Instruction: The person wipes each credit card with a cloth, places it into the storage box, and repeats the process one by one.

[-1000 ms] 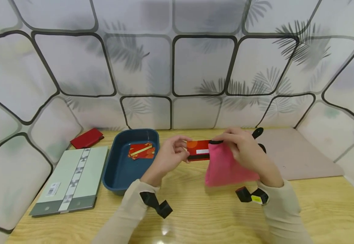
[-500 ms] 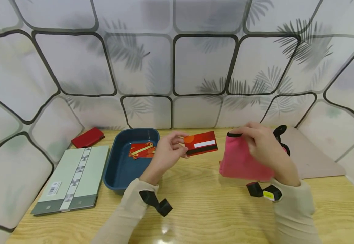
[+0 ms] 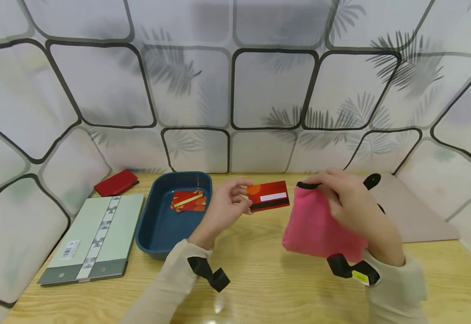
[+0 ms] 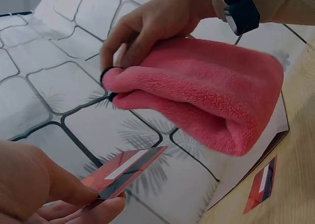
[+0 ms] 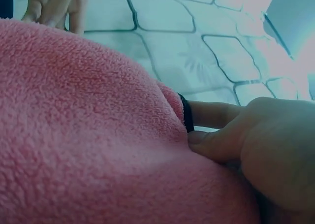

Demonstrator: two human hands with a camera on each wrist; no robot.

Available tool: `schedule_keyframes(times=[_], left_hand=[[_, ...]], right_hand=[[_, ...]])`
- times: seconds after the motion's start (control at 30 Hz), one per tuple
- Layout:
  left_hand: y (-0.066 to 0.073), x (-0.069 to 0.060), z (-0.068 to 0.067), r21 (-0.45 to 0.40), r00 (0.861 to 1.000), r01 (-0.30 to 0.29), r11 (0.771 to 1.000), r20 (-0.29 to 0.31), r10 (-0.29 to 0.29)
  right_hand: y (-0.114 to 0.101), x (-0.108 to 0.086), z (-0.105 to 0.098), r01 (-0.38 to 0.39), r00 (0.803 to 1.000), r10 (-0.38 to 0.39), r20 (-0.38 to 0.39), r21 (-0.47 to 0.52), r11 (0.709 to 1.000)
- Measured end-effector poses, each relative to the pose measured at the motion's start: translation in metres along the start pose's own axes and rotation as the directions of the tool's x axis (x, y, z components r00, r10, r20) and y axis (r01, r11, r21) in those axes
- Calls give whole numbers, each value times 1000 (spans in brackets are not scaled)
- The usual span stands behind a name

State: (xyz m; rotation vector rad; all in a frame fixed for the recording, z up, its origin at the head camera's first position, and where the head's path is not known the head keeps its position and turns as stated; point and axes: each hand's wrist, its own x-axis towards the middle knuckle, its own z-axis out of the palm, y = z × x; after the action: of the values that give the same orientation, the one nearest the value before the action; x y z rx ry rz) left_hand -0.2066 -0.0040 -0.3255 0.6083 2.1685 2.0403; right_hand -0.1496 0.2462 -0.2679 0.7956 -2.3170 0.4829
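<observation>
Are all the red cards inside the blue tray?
No, the left hand pinches one red card outside the tray.

No text is readable: left, a white barcode sticker (image 3: 70,249) on a flat pale-green-and-grey folder (image 3: 85,230); near right, a yellow label (image 3: 360,277) on a boxy black wrist camera (image 3: 339,265).

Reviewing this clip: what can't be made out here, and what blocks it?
- Inside of the pink pouch: covered by its own cloth in all views.
- Red card in the left hand: head and left wrist views, far side turned away.
- Cards in the blue tray: head view, overlapping, so their count is uncertain.
- Barcode on the green folder: head view, too small to read.
- Left hand: left wrist view, part cut off by the frame edge.
</observation>
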Motion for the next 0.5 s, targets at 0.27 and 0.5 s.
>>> schedule_keyframes(times=[0.27,0.5], left_hand=[[2,-4,4,28,997,16,999,72,-17],[4,-4,2,54,991,-2,999,132,-5]], right_hand=[[-19,7,35,66,996,-67,55,21,998],[-26,9,57,90,996,-90,16,-3,996]])
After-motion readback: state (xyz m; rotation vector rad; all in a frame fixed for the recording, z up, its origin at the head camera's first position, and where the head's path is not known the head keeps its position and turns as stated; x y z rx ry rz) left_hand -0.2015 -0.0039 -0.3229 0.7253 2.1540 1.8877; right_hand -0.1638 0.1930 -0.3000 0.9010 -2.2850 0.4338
